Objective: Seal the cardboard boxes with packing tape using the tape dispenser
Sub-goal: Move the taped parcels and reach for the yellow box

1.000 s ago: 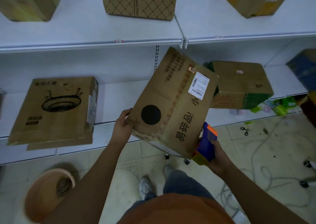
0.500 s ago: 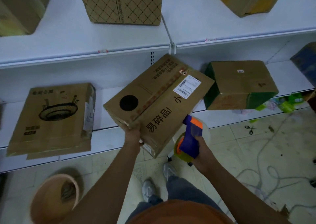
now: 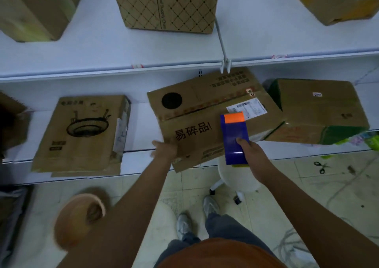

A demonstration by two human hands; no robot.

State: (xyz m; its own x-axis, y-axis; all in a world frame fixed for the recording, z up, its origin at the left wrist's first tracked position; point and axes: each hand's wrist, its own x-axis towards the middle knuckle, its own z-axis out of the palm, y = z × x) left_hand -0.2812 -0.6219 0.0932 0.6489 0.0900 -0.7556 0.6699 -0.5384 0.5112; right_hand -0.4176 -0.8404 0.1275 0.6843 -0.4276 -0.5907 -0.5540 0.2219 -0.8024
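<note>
The cardboard box (image 3: 207,114) with the black dot and a white shipping label lay on the lower white shelf (image 3: 141,124), its near edge overhanging the shelf front. It sat between a flat box printed with a round appliance (image 3: 82,132) on its left and a brown box with green sides (image 3: 320,112) touching it on its right. Left hand (image 3: 165,151) gripped the near left corner of the box, fingers curled under the edge; how far they wrapped was hidden. Right hand (image 3: 253,155) was closed around the tape dispenser (image 3: 234,137), blue body with an orange front end, held over the box's near right part, orange end beside the label. Whether the dispenser touched the cardboard could not be told. Upper shelf (image 3: 102,48) carried a diamond-patterned box (image 3: 168,3) and two more at the frame's edges. On the tiled floor: a tan round bucket (image 3: 80,218), a white stool (image 3: 235,179) below the dispenser, scissors (image 3: 321,167) to the right.
</note>
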